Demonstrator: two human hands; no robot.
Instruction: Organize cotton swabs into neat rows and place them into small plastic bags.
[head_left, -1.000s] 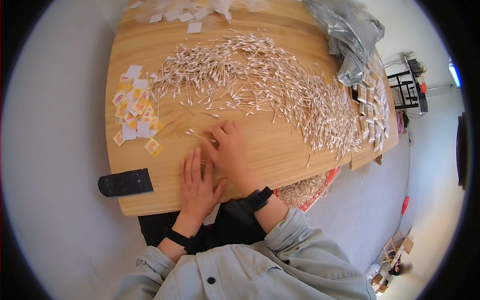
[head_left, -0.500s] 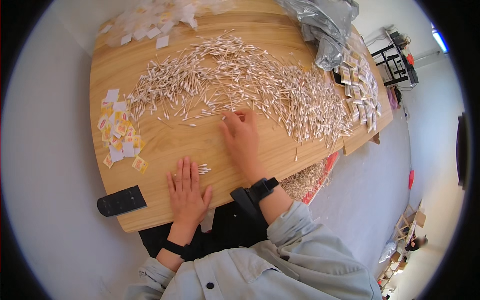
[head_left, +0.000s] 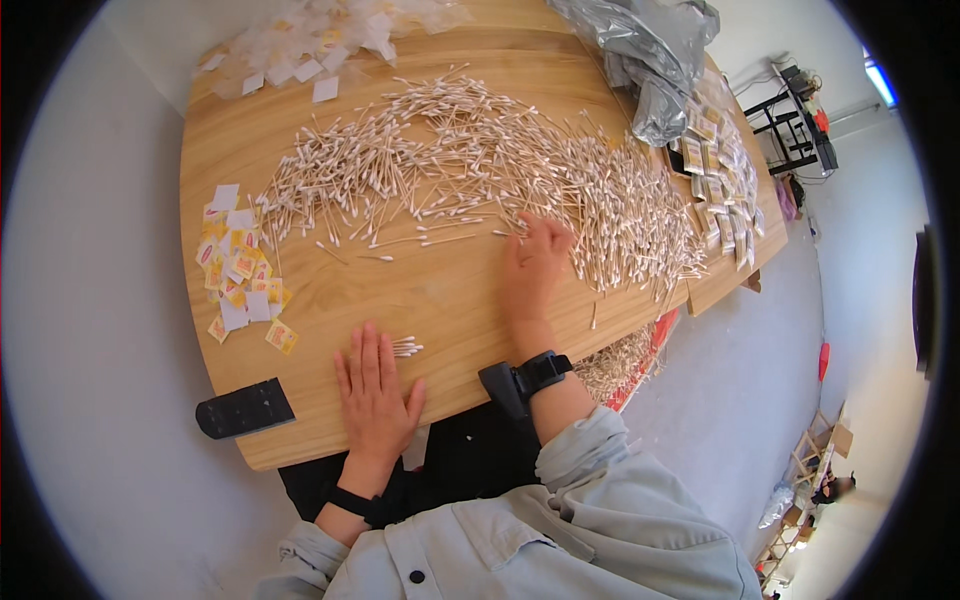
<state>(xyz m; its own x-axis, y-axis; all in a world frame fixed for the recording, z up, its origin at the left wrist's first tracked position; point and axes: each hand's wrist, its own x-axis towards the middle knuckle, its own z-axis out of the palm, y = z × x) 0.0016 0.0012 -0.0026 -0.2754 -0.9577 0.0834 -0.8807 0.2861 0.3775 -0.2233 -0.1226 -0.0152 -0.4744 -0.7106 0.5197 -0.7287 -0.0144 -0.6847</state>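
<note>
- Since the earlier frame, the right hand (head_left: 535,265) is shifted rightward along the swab pile (head_left: 625,215); its grip cannot be told.
- A few swabs (head_left: 408,347) are partly covered by the left hand (head_left: 377,395), laid flat on the table (head_left: 450,295).

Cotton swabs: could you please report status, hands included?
Left hand flat beside small swab group. Right hand at edge of swab pile. Nothing visibly blocking either.

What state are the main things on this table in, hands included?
Swab pile, loose, spread in an arc
Left hand, palm down on the table
Right hand, fingers bent, at the pile's edge
Small swab bunch, tips together by the left hand
Cards, loosely piled
Grey bag, crumpled
Packets, heaped
</note>
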